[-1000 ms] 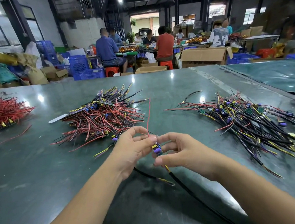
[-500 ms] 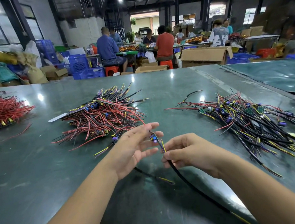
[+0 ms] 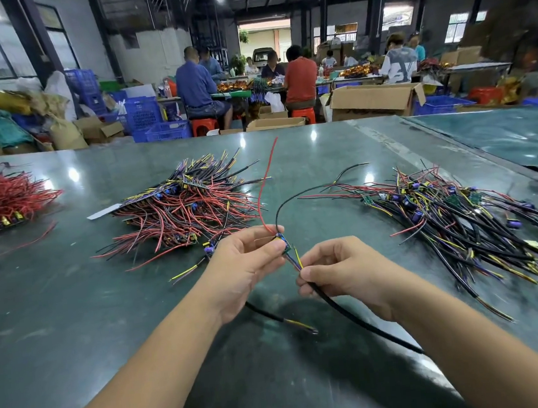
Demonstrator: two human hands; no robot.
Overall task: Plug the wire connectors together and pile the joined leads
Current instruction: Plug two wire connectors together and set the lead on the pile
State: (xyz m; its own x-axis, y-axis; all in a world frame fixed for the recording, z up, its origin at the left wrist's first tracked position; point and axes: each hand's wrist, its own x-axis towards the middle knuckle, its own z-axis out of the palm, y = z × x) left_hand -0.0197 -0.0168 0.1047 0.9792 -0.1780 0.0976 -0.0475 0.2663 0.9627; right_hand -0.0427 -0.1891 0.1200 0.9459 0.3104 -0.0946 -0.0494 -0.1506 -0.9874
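I am leaning over the green table (image 3: 77, 334), with a red-and-black wire heap (image 3: 183, 211) lying ahead on my left and a darker pile of leads (image 3: 457, 220) lying on my right. My right hand (image 3: 348, 268) is pinching a black cable (image 3: 345, 311) near its end. My left hand (image 3: 247, 264) is pinching the small connector (image 3: 281, 243) between both hands, just above the table.

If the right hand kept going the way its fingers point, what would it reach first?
Most likely the left hand. The right hand points left, its fingers pinching the black lead just short of the small connector the left hand pinches; depth is uncertain.
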